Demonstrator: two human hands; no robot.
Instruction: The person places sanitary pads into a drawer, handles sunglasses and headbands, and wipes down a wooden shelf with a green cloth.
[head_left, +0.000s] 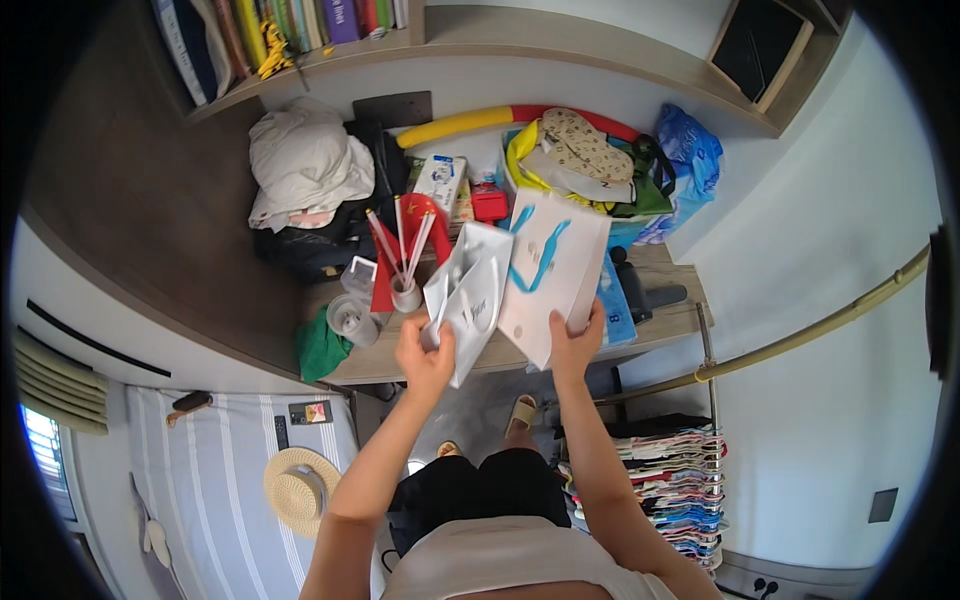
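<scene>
Low on its left side, a silver-white paper bag (472, 300) with dark lettering is gripped by my left hand (426, 356). My right hand (577, 341) holds a pale paper gift bag (559, 259) with blue ribbon handles by its lower edge. The two bags are side by side above the front of a wooden desk (360, 364). Beyond the silver bag, a small white pot (406, 295) holds several white sticks with red flags (427, 210). Behind the pale bag is a bin heaped with bags, among them a patterned beige cloth item (585, 146).
Clear plastic containers (352, 319) and green cloth (322, 345) lie at the desk's left; white fabric (307, 165) is piled behind. A dark massage-gun-like device (641, 289) sits right. A bookshelf (360, 56) overhangs. A straw hat (300, 491) lies on the bed; hanging clothes (667, 487) stand right.
</scene>
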